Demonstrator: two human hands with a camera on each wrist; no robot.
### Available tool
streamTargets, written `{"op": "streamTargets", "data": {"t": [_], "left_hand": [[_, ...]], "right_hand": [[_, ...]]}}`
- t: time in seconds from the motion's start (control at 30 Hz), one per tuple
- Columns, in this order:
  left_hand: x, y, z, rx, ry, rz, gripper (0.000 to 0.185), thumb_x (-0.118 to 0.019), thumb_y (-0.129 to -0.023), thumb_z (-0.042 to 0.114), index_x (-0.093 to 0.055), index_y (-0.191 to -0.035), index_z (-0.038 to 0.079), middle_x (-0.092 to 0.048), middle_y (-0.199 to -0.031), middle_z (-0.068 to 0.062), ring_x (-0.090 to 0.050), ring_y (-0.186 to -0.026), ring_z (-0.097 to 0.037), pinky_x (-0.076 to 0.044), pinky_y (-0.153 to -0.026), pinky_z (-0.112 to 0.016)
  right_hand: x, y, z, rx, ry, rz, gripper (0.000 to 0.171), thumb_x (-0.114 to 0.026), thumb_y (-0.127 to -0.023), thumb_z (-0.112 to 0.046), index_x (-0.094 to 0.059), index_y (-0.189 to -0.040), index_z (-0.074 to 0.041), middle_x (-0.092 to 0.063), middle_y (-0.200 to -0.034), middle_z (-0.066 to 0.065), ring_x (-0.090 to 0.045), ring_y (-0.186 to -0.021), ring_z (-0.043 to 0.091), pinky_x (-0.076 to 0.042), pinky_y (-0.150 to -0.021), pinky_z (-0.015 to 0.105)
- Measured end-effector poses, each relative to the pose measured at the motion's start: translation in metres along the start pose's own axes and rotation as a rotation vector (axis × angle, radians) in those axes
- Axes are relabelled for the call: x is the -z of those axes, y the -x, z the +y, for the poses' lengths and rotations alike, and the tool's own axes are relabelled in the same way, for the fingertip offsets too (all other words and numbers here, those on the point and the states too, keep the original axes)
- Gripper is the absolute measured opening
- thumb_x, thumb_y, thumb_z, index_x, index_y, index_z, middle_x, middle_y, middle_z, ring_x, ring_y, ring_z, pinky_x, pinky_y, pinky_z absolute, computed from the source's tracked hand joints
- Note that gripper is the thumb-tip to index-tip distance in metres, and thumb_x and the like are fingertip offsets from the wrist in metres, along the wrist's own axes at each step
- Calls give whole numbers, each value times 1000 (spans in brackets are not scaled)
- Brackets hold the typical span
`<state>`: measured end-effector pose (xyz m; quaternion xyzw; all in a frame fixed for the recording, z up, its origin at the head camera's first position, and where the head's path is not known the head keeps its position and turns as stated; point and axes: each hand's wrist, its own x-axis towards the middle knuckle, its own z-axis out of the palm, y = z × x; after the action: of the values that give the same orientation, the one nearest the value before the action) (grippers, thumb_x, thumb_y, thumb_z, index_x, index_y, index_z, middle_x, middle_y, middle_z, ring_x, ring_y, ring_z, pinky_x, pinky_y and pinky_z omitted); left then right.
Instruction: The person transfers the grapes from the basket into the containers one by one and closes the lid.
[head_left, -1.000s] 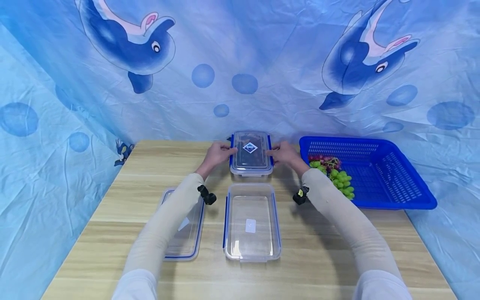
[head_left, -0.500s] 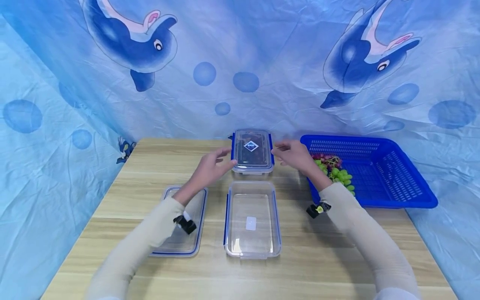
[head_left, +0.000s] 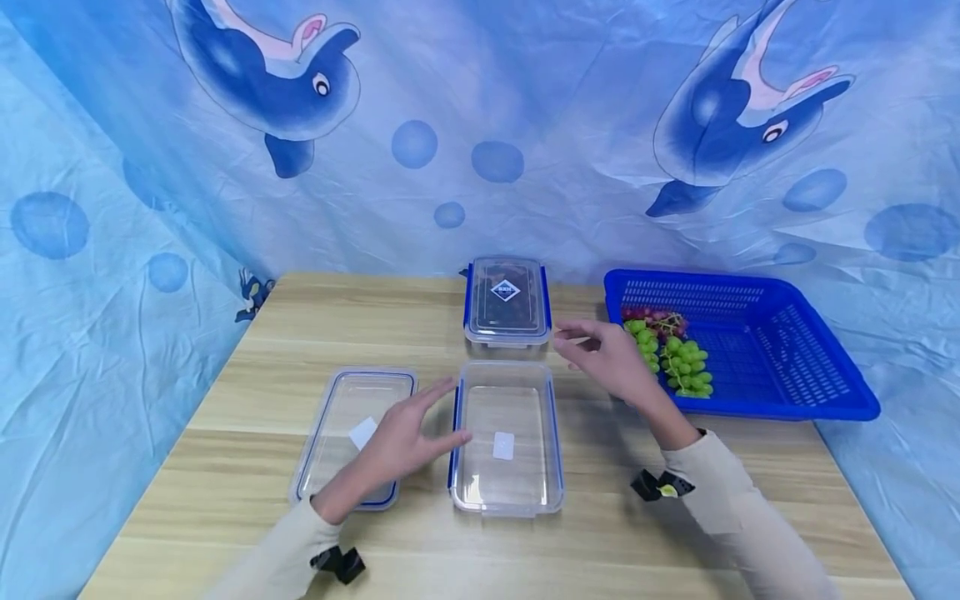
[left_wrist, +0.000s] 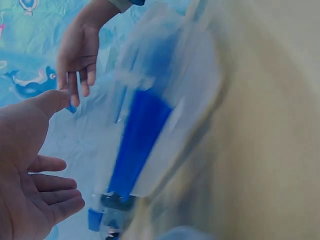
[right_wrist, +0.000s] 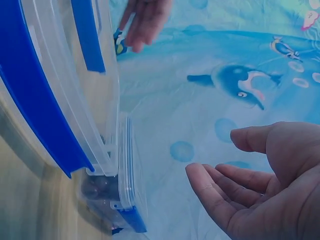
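Note:
An open clear plastic food container (head_left: 517, 479) with blue side clips stands in the middle of the table. My left hand (head_left: 397, 437), fingers spread and holding nothing, hovers at its left side, partly over a clear lid (head_left: 318, 454) with a blue seal. Behind the container, a smaller lidded box (head_left: 510, 312) with a diamond label stands near the back edge; dark round contents show through its wall in the right wrist view. My right hand (head_left: 607, 358) hangs in the air between that box and the blue basket, fingers slightly bent, nothing in them.
A blue plastic basket (head_left: 780, 408) stands at the back right. Green grapes (head_left: 686, 367) and red grapes (head_left: 663, 321) lie at its left end. A blue dolphin-print curtain (head_left: 465, 92) hangs behind the wooden table (head_left: 240, 400).
Both hands have let go of the lidded box and drawn back toward me. The left has come down beside the open container; the right has shifted slightly right. The boxes stay in place.

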<state>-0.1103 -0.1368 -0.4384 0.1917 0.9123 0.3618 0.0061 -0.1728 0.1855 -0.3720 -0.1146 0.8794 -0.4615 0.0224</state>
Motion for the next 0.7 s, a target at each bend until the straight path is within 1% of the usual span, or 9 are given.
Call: {"op": "streamTargets", "data": {"t": [0.07,0.2,0.3,0.4,0.47,0.57,0.7], "left_hand": [[-6,10,0,-1,-3,6,83,-77,-86,56,-50,-152,12,-44,-159,-9,-46,-142,-36,-40,-116,-57],[-15,25,2,-10,6,37,85,-81,-82,53,-52,-149,10,-43,-159,-10,-47,-141,-37,-40,-115,-57],[-23,35,4,6,27,35,88,-84,-80,52,-52,-149,9,-42,-160,-12,-46,-142,-38,-40,-115,-57],[-30,45,4,39,59,15,94,-85,-77,54,-49,-152,10,-39,-161,-11,-44,-143,-37,-39,-116,-56],[-34,51,4,50,80,10,99,-86,-76,55,-46,-154,10,-37,-162,-10,-43,-144,-36,-37,-117,-55],[-38,56,2,33,85,9,104,-84,-75,62,-43,-155,10,-38,-162,-11,-44,-143,-36,-38,-117,-54],[-40,58,1,13,82,17,106,-82,-74,65,-43,-155,9,-39,-161,-11,-45,-142,-35,-38,-117,-53]], "right_hand": [[0,6,1,9,-1,10,41,-67,-101,-32,-66,-135,-8,-73,-118,11,-73,-93,25,-64,-73,36],[1,16,2,48,4,25,40,-67,-101,-29,-67,-133,-6,-74,-117,12,-72,-98,25,-62,-80,35],[2,23,3,66,6,32,39,-68,-101,-25,-66,-134,-5,-74,-117,13,-71,-101,25,-61,-85,35],[3,30,3,54,1,34,40,-68,-101,-27,-65,-135,-6,-73,-120,14,-72,-101,24,-61,-82,31],[4,33,3,51,-4,40,41,-68,-101,-29,-65,-136,-7,-73,-120,15,-72,-100,24,-61,-80,28],[9,38,5,54,-3,50,42,-67,-101,-32,-65,-136,-11,-73,-120,12,-72,-100,23,-60,-77,25],[19,42,7,64,17,72,40,-66,-102,-31,-65,-137,-12,-73,-121,8,-71,-100,22,-59,-75,24]]}}
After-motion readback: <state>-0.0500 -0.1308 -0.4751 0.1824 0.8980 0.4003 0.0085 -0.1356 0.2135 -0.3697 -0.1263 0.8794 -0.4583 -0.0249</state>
